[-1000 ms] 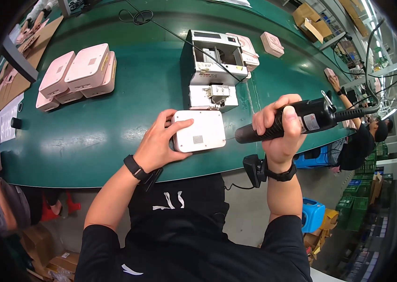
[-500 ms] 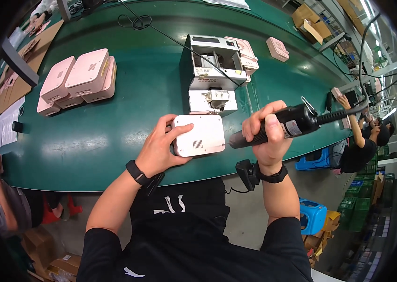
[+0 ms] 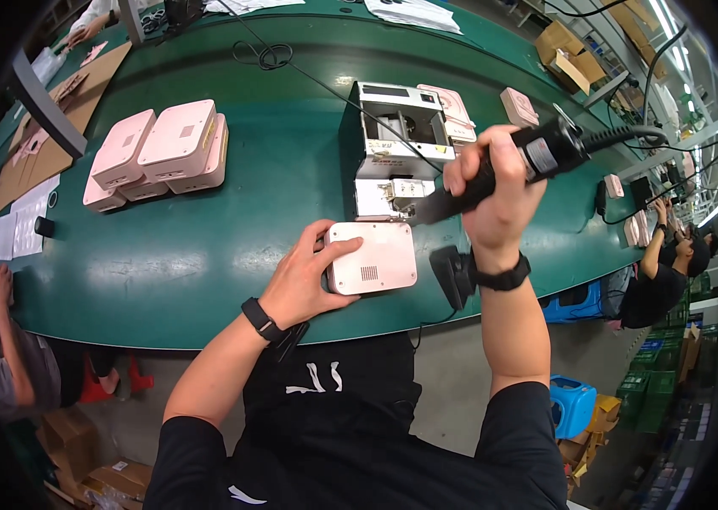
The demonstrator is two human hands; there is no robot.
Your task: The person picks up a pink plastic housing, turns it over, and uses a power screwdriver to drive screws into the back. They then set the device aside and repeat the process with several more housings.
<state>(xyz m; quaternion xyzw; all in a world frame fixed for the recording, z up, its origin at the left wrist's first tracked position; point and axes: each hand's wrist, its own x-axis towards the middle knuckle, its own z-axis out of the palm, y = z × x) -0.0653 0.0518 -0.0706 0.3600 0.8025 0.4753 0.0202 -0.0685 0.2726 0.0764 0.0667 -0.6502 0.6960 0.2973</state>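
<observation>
A pale pink, rounded box-shaped housing (image 3: 384, 255) lies on the green table with its vented, screw-holed face up. My left hand (image 3: 312, 272) grips it by its left side, thumb below and fingers over the top edge. In my right hand (image 3: 503, 191) is a black corded electric screwdriver (image 3: 469, 194), tilted with its nose pointing left. That nose is at the front of a grey screw feeder (image 3: 397, 136), just beyond the housing. The bit's tip is too blurred to make out against the feeder's metal front.
Several pink housings (image 3: 176, 140) are stacked at the left. More pink parts (image 3: 452, 110) lie behind the feeder, and a small pink box (image 3: 519, 107) is farther right. A black cable (image 3: 325, 81) crosses above the table. Co-workers sit at both sides; a blue stool (image 3: 573, 404) stands at right.
My right hand has lifted the screwdriver from the housing's right edge up to the feeder's front. My left hand still grips the housing. The whole view has shifted slightly.
</observation>
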